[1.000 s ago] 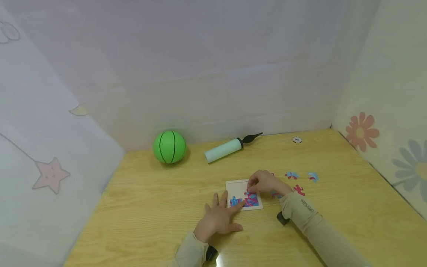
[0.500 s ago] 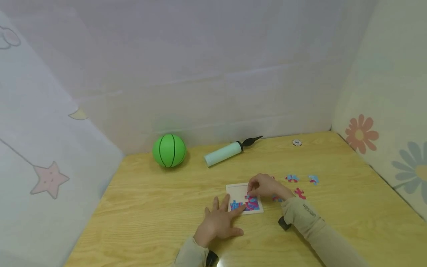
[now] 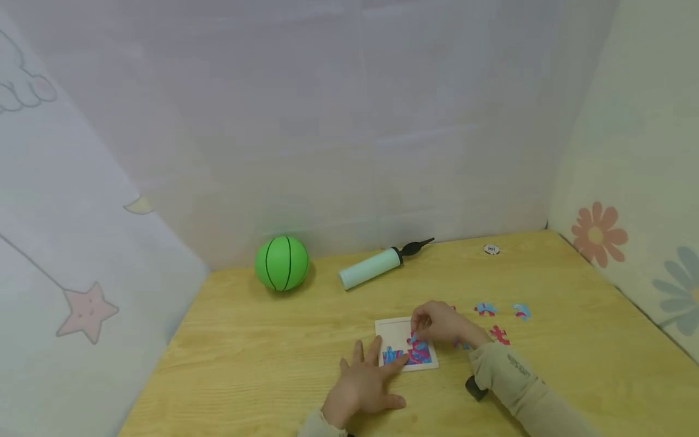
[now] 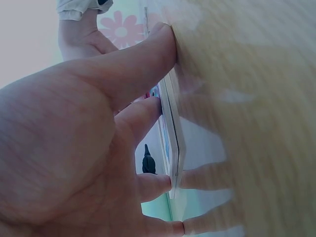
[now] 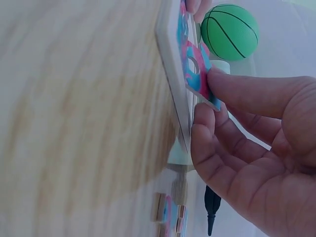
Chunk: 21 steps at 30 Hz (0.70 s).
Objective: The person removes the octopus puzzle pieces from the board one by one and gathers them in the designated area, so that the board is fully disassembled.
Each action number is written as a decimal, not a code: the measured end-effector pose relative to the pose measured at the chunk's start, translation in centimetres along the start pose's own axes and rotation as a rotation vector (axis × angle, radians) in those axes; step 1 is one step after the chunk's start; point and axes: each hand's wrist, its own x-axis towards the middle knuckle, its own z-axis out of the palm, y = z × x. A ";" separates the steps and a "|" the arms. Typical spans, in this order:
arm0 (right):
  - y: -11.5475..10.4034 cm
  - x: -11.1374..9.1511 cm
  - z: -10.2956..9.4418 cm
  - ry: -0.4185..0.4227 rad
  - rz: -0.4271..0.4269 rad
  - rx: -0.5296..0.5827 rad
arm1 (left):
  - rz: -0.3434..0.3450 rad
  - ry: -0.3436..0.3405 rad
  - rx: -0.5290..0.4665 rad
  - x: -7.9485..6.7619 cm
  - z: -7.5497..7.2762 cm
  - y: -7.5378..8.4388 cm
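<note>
A square puzzle tray with a pale border (image 3: 435, 357) lies on the table, blue and pink pieces (image 3: 419, 353) fitted along its near side. My left hand (image 3: 360, 383) is spread at the tray's near left corner. Its index fingertip rests on the near pieces, while other fingertips touch the left border. Over the tray's right side, my right hand (image 3: 443, 321) pinches a blue and pink jigsaw piece (image 5: 201, 79) between thumb and fingers. In the right wrist view that piece is tilted, one edge down at the tray.
Several loose jigsaw pieces (image 3: 499, 335) lie right of the tray, some partly hidden by the right hand. A green ball (image 3: 281, 263), a pale blue hand pump (image 3: 371, 269) with a black nozzle and a round chip (image 3: 491, 249) sit towards the back wall.
The head view has tilted up, so everything sits lower in the picture. Both hands keep their places at the tray, the right one still pinching the jigsaw piece.
</note>
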 end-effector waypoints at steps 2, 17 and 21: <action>-0.1 -0.2 0.1 -0.002 0.007 0.002 | -0.002 -0.006 -0.004 0.0 0.1 0.0; -0.2 -0.5 0.0 -0.021 -0.015 0.016 | -0.001 -0.009 0.003 -0.2 0.0 0.2; -0.4 -0.5 -0.1 -0.024 -0.021 0.031 | 0.003 -0.001 0.014 -0.2 0.0 0.2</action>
